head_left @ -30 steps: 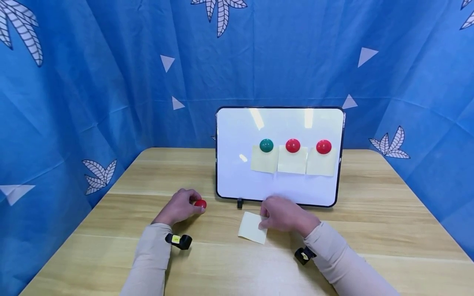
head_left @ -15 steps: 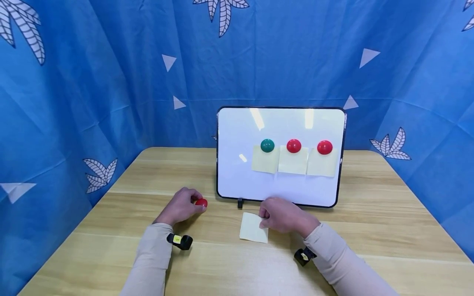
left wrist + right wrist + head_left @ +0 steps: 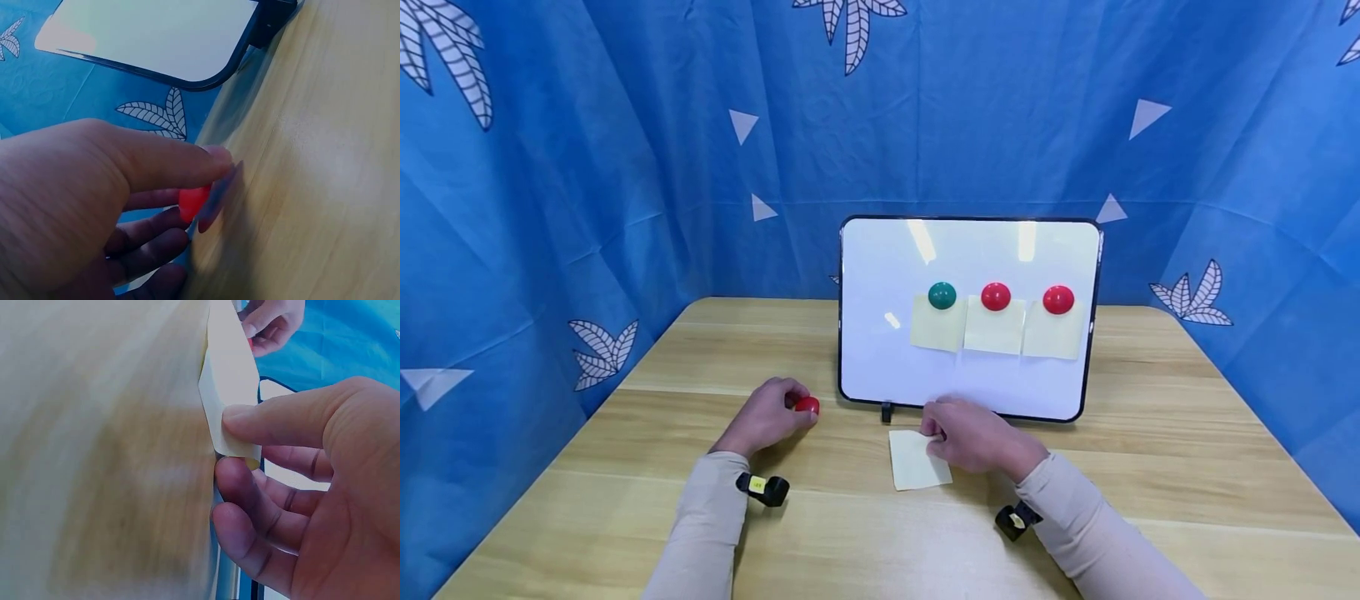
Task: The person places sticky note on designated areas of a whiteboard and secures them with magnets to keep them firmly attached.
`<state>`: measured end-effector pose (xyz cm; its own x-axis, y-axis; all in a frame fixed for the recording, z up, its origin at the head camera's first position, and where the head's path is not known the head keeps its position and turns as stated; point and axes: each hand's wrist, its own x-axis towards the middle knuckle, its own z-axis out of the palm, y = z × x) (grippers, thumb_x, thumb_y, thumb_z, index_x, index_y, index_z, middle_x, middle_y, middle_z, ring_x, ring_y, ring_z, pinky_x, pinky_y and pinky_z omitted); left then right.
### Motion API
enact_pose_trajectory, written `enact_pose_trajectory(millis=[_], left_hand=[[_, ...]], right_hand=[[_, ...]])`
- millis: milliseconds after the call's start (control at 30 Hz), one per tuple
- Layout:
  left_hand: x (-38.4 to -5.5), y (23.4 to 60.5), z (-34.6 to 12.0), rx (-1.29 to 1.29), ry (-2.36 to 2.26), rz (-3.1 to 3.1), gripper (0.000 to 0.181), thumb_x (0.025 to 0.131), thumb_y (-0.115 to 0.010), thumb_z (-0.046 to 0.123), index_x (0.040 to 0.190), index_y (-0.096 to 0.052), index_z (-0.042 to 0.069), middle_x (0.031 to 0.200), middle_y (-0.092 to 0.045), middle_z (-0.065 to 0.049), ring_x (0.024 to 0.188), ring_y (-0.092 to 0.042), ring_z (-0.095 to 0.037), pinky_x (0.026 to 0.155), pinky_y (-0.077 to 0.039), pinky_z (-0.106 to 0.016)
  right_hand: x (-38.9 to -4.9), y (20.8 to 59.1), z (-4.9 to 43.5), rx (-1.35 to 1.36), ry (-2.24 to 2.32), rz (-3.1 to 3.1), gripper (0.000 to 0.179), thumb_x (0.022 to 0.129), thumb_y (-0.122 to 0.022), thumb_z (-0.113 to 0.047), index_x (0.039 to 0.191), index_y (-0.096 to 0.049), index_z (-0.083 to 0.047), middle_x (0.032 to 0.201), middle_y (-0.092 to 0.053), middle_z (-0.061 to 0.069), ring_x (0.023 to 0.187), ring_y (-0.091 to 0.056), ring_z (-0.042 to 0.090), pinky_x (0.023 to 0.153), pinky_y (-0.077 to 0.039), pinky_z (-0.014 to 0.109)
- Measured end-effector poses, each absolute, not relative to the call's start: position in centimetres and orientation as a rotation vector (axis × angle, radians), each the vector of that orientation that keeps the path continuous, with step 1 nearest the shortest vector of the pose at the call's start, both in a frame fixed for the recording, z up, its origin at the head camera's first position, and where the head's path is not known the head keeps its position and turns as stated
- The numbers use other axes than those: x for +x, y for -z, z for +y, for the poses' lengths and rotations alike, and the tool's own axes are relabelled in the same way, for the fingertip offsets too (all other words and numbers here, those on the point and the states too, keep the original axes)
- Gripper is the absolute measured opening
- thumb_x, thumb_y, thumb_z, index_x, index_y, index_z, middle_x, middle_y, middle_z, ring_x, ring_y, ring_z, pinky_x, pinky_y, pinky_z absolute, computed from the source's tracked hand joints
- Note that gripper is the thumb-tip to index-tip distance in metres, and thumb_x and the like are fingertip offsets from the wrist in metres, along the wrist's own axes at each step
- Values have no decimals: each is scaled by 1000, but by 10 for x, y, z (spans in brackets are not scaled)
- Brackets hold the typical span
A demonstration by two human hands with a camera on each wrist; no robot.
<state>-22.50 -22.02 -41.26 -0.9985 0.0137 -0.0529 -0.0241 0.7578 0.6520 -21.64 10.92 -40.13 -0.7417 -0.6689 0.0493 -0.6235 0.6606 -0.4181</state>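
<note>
My left hand (image 3: 766, 417) holds a round red magnet (image 3: 807, 405) between thumb and fingers, just over the table to the left of the whiteboard. In the left wrist view the magnet (image 3: 192, 204) shows below the thumb, partly covered by it. My right hand (image 3: 973, 437) pinches the right edge of a pale yellow sticky note (image 3: 914, 463) in front of the board. Thumb above and fingers beneath bend that edge in the right wrist view, where the note (image 3: 232, 369) looks slightly raised from the wood. The right fingertips are hidden in the head view.
A black-framed whiteboard (image 3: 887, 267) stands upright on small feet. Three notes hang there in a row, under a green magnet (image 3: 942, 295), a red magnet (image 3: 996, 297) and another red magnet (image 3: 1058, 300). Behind the wooden table (image 3: 850, 533) hangs a blue curtain (image 3: 1000, 108).
The sticky note has turned a little in my right hand, and its free side has swung slightly to the right. My left hand has tilted the red magnet slightly, staying nearly in place.
</note>
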Motion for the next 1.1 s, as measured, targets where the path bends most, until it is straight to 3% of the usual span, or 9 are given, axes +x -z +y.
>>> enact_pose_trajectory(millis=[500,800,1100], left_hand=[[-226,409,-221,-41,-1222,2849,39,90,-76,24,124,-59,13,113,-62,-8,101,-56,-27,85,-49,-40],[-227,409,-218,61,-1295,2878,47,89,-78,15,131,-58,16,118,-62,-8,107,-57,-28,92,-50,-44],[-226,409,-215,129,-1302,2901,47,90,-76,9,133,-60,17,117,-62,-6,106,-57,-27,90,-50,-44]], right_hand=[[-222,404,116,-992,893,2609,15,91,-72,-7,96,-60,-15,87,-57,-4,81,-54,15,74,-48,33],[-223,402,116,-934,997,2562,14,91,-73,-8,99,-63,-15,88,-60,-4,82,-56,16,75,-50,34],[-224,402,116,-896,1114,2553,15,93,-69,-5,105,-65,-14,93,-61,-4,85,-56,17,77,-51,35]])
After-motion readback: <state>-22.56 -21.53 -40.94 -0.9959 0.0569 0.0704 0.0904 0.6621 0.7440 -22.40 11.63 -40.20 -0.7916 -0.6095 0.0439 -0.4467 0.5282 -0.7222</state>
